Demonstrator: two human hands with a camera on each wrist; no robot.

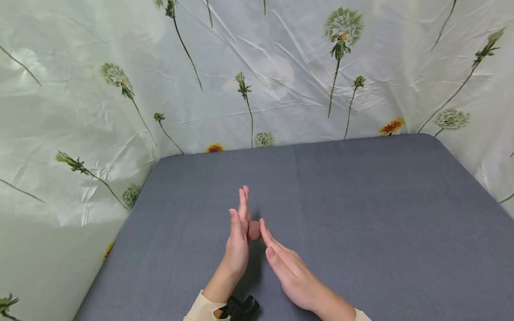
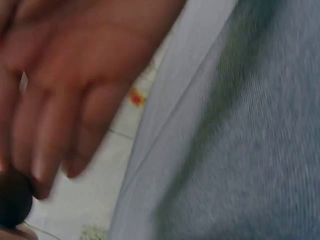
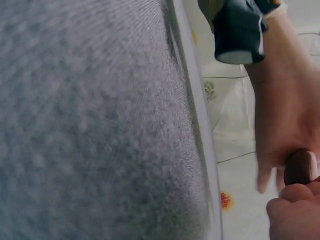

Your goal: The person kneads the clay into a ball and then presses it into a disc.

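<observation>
A small reddish-brown ball (image 1: 254,231) sits between my two hands above the grey table. My left hand (image 1: 238,243) stands on edge, its palm against the ball's left side and its fingers straight, pointing away from me. From the right, my right hand (image 1: 287,269) slants in with straight fingers, its fingertips touching the ball's other side. In the right wrist view the ball (image 3: 298,167) shows between the left palm and the right fingertips (image 3: 292,207). The left wrist view shows the ball dark at the lower left edge, beneath blurred fingers.
The grey cloth-covered table (image 1: 381,214) stretches out around both hands. Behind it and along its sides hangs a shiny pale curtain (image 1: 281,76) printed with dandelions and flowers. A black device (image 1: 241,308) is strapped to the left wrist, beside a cream sleeve (image 1: 205,307).
</observation>
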